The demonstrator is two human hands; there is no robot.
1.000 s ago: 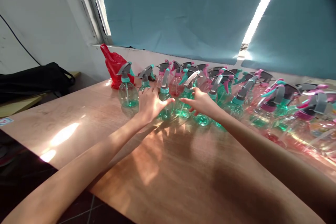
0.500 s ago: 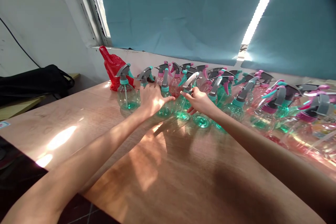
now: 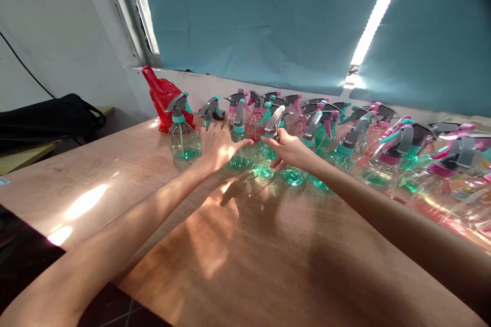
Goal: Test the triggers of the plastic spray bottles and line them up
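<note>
My left hand (image 3: 217, 146) reaches forward with its thumb stretched to the right. Its fingers lie in front of a spray bottle with a teal collar (image 3: 207, 123), and their tips are partly hidden. Just right of that thumb stands a clear green-bottomed spray bottle (image 3: 240, 160). My right hand (image 3: 292, 151) points left, fingers spread, against or very close to a green-tinted spray bottle (image 3: 263, 169) with a grey trigger head; contact is hard to make out. Below the right palm is another green-based bottle (image 3: 294, 177).
Rows of spray bottles with pink collars (image 3: 445, 169) and teal collars (image 3: 345, 149) fill the table's back right. A separate spray bottle (image 3: 184, 144) stands left, before a red plastic bag (image 3: 164, 97). The wooden table (image 3: 264, 255) has a left edge. A black bag (image 3: 49, 118) lies beyond.
The whole view has shifted slightly, so things appear a little further left. Both hands keep nearly the same pose among the bottles.
</note>
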